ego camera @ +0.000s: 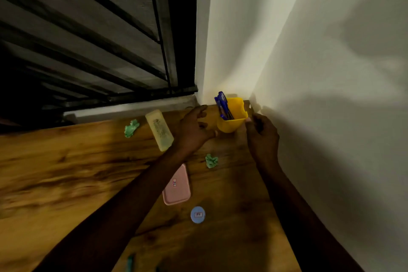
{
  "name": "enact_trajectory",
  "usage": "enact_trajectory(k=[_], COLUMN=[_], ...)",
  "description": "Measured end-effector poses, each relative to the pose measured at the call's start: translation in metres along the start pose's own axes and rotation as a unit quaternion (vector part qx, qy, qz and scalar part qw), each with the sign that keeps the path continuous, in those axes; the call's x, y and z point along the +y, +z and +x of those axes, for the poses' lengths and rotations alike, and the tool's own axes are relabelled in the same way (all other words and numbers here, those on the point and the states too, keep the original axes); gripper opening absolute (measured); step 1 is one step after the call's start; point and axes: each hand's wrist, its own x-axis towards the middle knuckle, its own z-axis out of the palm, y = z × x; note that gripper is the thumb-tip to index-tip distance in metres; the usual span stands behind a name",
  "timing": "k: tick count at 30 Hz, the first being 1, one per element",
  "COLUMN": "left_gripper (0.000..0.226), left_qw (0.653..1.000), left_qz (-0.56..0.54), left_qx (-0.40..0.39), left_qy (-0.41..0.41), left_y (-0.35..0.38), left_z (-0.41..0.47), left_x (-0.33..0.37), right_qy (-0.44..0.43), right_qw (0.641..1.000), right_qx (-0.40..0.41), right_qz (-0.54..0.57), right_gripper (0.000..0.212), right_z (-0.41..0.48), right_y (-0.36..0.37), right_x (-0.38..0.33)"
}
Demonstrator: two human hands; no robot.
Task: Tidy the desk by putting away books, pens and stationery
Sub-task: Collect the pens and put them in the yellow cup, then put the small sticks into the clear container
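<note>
A yellow pen holder (231, 122) with several blue pens (221, 104) in it stands tilted in the far corner of the wooden desk (66, 172), against the wall. My right hand (262, 134) is at its right side, fingers curled, with thumb and fingertip pinching the rim. My left hand (194, 127) hovers just left of the holder with fingers spread, its thumb close to the holder's base. A pale yellow translucent pencil case (159, 130) lies left of my left hand.
Two crumpled green pieces (131, 128) (211, 160) lie on the desk. A pink rectangular box (177, 185) and a blue round disc (197, 214) sit between my forearms. A teal object (130, 261) shows at the bottom edge. A white wall (331, 95) borders the right.
</note>
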Motion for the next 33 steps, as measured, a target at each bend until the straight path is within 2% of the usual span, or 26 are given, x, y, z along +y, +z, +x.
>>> enact_trajectory(k=[5, 7, 10, 15, 21, 28, 33], left_gripper=[0.064, 0.048, 0.039, 0.036, 0.032, 0.035, 0.035], left_qw=[0.999, 0.998, 0.996, 0.990, 0.986, 0.985, 0.978], left_qz=[-0.042, -0.049, -0.054, -0.042, -0.070, -0.106, -0.121], left_qx=[0.025, 0.037, 0.054, 0.102, 0.123, 0.116, 0.153], left_qy=[-0.016, -0.026, -0.045, -0.084, -0.089, -0.072, -0.077], left_y=[-0.029, -0.041, -0.062, -0.097, -0.135, -0.190, -0.235], left_z=[-0.061, -0.087, -0.125, -0.181, -0.233, -0.302, -0.355], left_x=[-0.007, -0.013, -0.025, -0.050, -0.078, -0.111, -0.137], right_qy=[-0.042, -0.033, -0.009, 0.000, 0.022, -0.004, 0.012], right_qw=[0.997, 0.996, 0.992, 0.986, 0.983, 0.974, 0.964], right_qx=[-0.024, -0.031, -0.067, -0.127, -0.158, -0.202, -0.241], right_qz=[0.063, 0.081, 0.108, 0.107, 0.095, 0.102, 0.116], right_gripper=[0.021, 0.013, 0.012, 0.017, 0.017, 0.015, 0.013], right_z=[-0.065, -0.092, -0.130, -0.185, -0.238, -0.320, -0.381], right_y=[-0.001, 0.002, 0.011, 0.031, 0.055, 0.074, 0.100], right_x=[-0.009, -0.012, -0.018, -0.025, -0.046, -0.072, -0.097])
